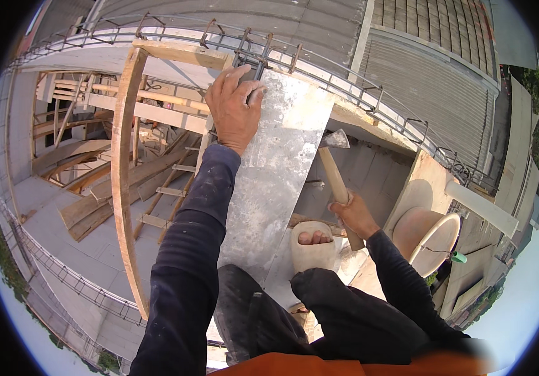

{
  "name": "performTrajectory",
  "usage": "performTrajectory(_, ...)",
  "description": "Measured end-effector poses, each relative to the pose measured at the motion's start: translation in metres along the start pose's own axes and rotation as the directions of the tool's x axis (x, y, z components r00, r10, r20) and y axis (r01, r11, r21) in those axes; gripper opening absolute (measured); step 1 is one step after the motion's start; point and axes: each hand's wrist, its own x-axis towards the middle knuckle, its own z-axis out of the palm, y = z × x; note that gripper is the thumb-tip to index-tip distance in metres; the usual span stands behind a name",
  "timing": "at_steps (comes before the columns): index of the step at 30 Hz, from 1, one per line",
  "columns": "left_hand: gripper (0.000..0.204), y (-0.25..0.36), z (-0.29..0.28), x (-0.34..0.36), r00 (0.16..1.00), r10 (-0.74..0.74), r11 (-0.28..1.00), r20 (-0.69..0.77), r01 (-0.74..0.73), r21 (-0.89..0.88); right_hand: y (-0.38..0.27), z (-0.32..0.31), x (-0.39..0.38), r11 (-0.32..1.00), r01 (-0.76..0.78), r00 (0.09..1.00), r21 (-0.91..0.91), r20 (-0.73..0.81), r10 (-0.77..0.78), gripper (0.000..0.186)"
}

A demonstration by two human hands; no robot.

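My right hand (355,216) is wrapped round the wooden handle of a hammer (331,169). Its metal head points away from me, over the gap beside a grey, white-stained panel (263,163). At the panel's far left corner, my left hand (235,103) rests with fingers apart and slightly bent, close to a wooden frame (130,113) and the rebar (244,44). What lies under its fingertips is hidden. My foot in a light sandal (313,247) stands near the panel's right edge.
A round bucket (435,235) sits at the right on a board. Steel rebar (376,100) runs along the far edge, with corrugated roofs (429,69) beyond. Deep openings lie on both sides; loose planks (100,200) and a wooden ladder (166,191) are below left.
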Motion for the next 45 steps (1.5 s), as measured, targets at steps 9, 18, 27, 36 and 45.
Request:
performTrajectory(9,0.016,0.000,0.013,0.018,0.997,0.070,0.995,0.019,-0.071,0.070,0.030,-0.001,-0.056,0.979,0.179,0.937,-0.101,-0.287,-0.201,0.046)
performTrajectory(18,0.017,-0.003,0.016,0.021,1.000,0.012,0.999,0.007,-0.012,0.046,-0.072,0.002,-0.044,0.903,0.361,0.892,-0.234,-0.197,-0.407,0.056)
performTrajectory(27,0.017,-0.003,0.015,0.019,0.999,0.041,0.998,0.028,-0.042,0.036,-0.101,0.011,-0.020,0.825,0.525,0.811,-0.210,-0.170,-0.560,0.066)
performTrajectory(36,0.016,-0.002,0.019,0.020,1.000,0.026,0.998,0.010,-0.027,0.057,-0.110,0.022,-0.007,0.812,0.508,0.811,-0.288,-0.158,-0.564,0.065)
performTrajectory(45,0.015,-0.002,0.018,0.020,1.000,0.028,0.999,0.009,-0.028,0.039,-0.114,0.036,0.011,0.714,0.586,0.714,-0.383,-0.173,-0.678,0.063)
